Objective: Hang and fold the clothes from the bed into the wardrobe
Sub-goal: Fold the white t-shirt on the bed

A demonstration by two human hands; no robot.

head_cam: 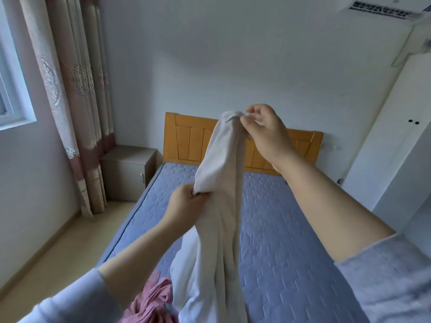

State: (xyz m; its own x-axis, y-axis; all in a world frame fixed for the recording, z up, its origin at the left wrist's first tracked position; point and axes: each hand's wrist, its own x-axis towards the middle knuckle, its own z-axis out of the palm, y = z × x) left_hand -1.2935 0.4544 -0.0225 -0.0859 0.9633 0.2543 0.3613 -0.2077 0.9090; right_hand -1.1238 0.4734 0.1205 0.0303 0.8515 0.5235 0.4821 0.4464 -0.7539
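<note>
I hold a long white garment (220, 206) up above the bed (291, 229). My right hand (263, 129) pinches its top end high in front of the wooden headboard. My left hand (186, 203) grips a fold of the same garment lower down, on its left side. The rest of the white cloth hangs down to the bed's near edge. A pink garment (151, 301) lies crumpled at the bottom, beside the hanging cloth. The white wardrobe (401, 141) stands at the right with its doors closed.
The bed has a blue quilted cover and an orange wooden headboard (193, 138). A grey bedside cabinet (128, 171) stands to its left, below patterned curtains (77, 89) and a window. Light floor runs along the bed's left side. An air conditioner (382, 8) hangs top right.
</note>
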